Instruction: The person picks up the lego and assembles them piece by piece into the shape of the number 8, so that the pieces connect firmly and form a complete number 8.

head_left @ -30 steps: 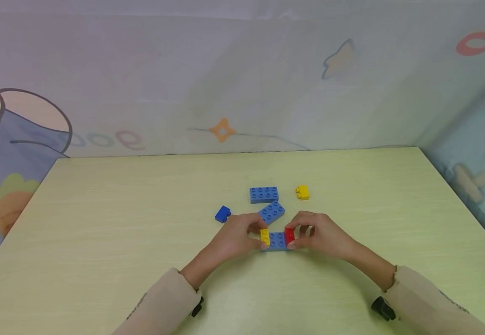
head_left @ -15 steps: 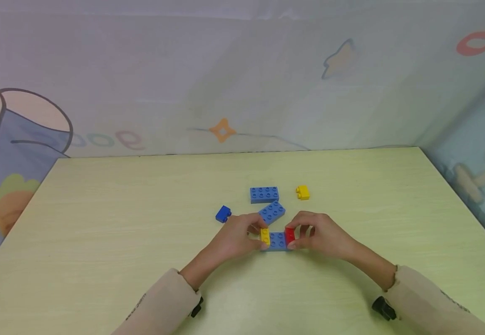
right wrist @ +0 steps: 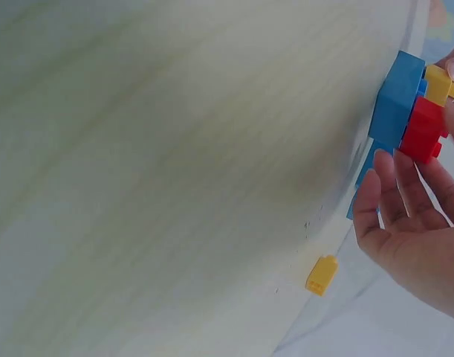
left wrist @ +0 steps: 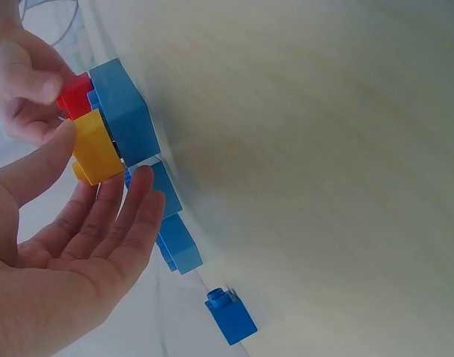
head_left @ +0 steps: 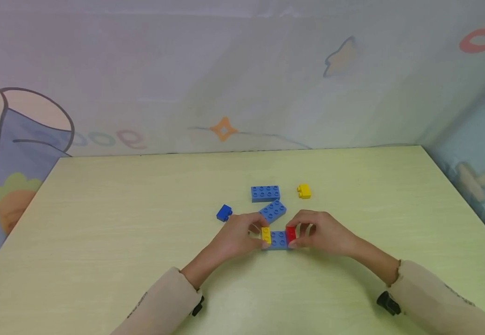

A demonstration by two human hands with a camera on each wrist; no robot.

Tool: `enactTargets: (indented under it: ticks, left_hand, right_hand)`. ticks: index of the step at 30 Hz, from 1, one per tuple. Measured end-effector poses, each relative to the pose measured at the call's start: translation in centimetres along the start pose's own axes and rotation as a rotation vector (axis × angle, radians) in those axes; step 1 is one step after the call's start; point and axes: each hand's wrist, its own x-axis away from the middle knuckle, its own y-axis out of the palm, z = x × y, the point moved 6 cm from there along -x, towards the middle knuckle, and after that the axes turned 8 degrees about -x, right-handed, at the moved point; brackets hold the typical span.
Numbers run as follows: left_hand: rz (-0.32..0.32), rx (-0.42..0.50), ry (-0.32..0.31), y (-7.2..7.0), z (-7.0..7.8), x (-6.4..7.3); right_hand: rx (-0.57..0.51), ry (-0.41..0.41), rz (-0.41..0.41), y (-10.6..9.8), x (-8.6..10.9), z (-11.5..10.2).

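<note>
A blue eight-stud-style toy brick [head_left: 278, 241] lies in front of the person, with a yellow brick [head_left: 265, 235] on its left end and a red brick [head_left: 290, 234] on its right end. My left hand [head_left: 238, 236] pinches the yellow brick between thumb and fingers. On the other side, my right hand [head_left: 325, 234] pinches the red brick the same way. Between the two small bricks, the blue brick's middle studs show. The right wrist view has the red brick [right wrist: 423, 130] close against the blue brick [right wrist: 397, 100]. In the left wrist view the yellow brick [left wrist: 98, 147] sits at the blue brick's end.
Just behind the hands, a blue brick [head_left: 273, 211] lies at an angle, near another long blue brick [head_left: 265, 193]. A small yellow brick [head_left: 304, 191] lies at the back right; a small dark blue brick [head_left: 224, 213] is beside the left hand. A printed cloth hangs behind the table [head_left: 142, 200].
Both hands keep their grips on the yellow and red bricks, which stay on the blue brick. The head view has shifted slightly, and the right sleeve sits a little farther right.
</note>
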Motion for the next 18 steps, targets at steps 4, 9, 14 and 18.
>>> enactTargets:
  ticks: [4,9,14,18]
  left_hand:
    - [0.001,-0.003,-0.003,0.0,0.0,0.0]
    - [-0.001,-0.007,-0.013,-0.1,0.1,0.1]
    - [-0.001,-0.021,-0.011,0.0,0.1,0.0]
    - [-0.002,-0.029,-0.010,0.0,0.2,0.0]
  right_hand:
    - [-0.024,0.010,-0.009,-0.4,-0.3,0.0]
    - [0.003,0.014,0.034,-1.2,-0.8,0.2]
    - [0.031,0.013,0.047,-1.5,-1.5,0.4]
    - [0.045,0.013,0.027,-1.3,-2.0,0.6]
